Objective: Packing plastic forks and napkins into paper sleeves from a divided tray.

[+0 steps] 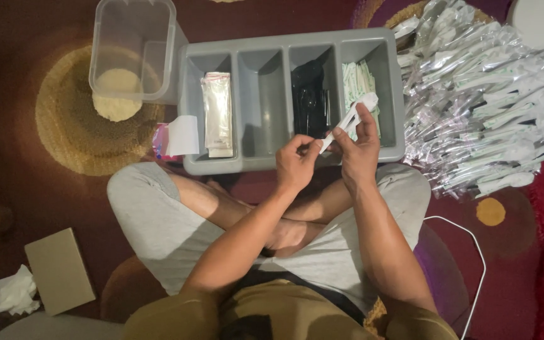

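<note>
Both hands' grips closed: left hand (pixel 295 165), right hand (pixel 359 153) pinching white spoon (pixel 350 118) over tray's (pixel 284 162) near edge.

1 grey plastic 4-compartment tray (pixel 259 165), 1 clear plastic lidless tub (pixel 135 44), 1 brown cardboard box (pixel 59 271), 1 white cable (pixel 473 264).

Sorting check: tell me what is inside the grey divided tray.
The grey tray has four compartments: clear packets in the leftmost, nothing visible in the second, black cutlery in the third, pale green-white wrapped pieces in the rightmost, partly covered by the right hand.
</note>
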